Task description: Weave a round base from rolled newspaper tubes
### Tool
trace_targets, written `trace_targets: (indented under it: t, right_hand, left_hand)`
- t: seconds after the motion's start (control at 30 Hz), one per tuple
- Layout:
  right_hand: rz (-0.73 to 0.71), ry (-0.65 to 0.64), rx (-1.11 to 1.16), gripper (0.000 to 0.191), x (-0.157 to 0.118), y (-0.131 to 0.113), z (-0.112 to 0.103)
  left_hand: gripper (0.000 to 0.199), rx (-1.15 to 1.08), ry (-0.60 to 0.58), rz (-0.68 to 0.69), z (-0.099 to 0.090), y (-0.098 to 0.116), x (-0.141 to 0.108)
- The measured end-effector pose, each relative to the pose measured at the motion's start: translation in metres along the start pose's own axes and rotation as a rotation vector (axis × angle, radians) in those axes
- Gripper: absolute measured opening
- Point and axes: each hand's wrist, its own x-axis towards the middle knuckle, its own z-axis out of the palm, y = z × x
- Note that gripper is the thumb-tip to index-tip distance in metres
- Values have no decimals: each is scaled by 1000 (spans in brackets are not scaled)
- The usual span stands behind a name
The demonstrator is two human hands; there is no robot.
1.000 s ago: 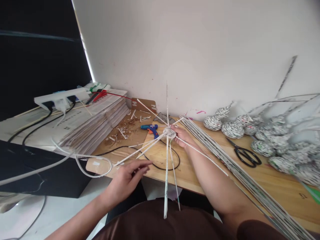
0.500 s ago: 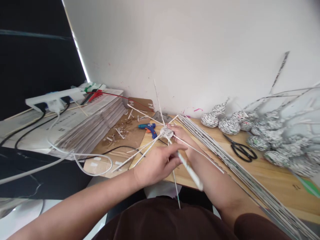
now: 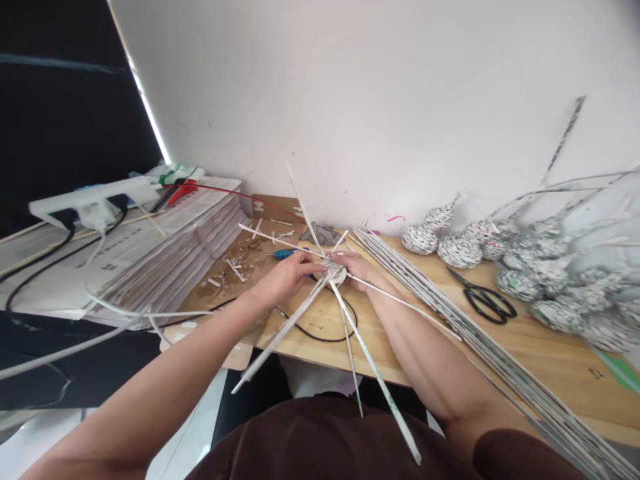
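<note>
A small woven piece of rolled newspaper (image 3: pixel 334 272) is held up over the table's front part, with several paper rods sticking out from its round centre like spokes. My right hand (image 3: pixel 361 270) grips its right side, fingers behind the rim. At its upper left, my left hand (image 3: pixel 293 272) has bent fingers pressed to the weave by the base of a rod; their tips are partly hidden. One long white paper rod (image 3: pixel 375 373) slants down toward my lap. A thicker rod (image 3: pixel 280 340) points to the lower left.
A blue glue gun (image 3: pixel 284 253) lies behind my left hand, partly covered. Long paper rods (image 3: pixel 425 287), black scissors (image 3: pixel 483 300) and several woven gourd shapes (image 3: pixel 459 251) are at the right. Stacked newspapers (image 3: pixel 200 233) carry a white power strip (image 3: pixel 95 200); paper scraps lie on cardboard.
My left hand has let go of the long white rod and moved up and left to the woven centre. That rod now hangs toward my lap. My right hand keeps its hold.
</note>
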Motion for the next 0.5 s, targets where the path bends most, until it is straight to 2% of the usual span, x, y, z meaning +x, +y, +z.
trace_targets:
  t: [0.1, 0.2, 0.3, 0.43, 0.5]
  right_hand:
    - [-22, -11, -20, 25, -1, 1, 2]
    - [-20, -14, -17, 26, -2, 1, 2]
    - [18, -18, -29, 20, -3, 0, 1]
    - [24, -32, 2, 18, -2, -1, 0]
    - [20, -37, 18, 19, -1, -1, 0]
  left_hand:
    - [28, -45, -50, 46, 9, 1, 2]
    - [19, -111, -19, 45, 9, 4, 6]
    - [10, -262, -7, -84, 3, 2, 10]
    - [22, -632, -103, -205, -5, 0, 11]
    - [26, -770, -60, -284, -3, 2, 11]
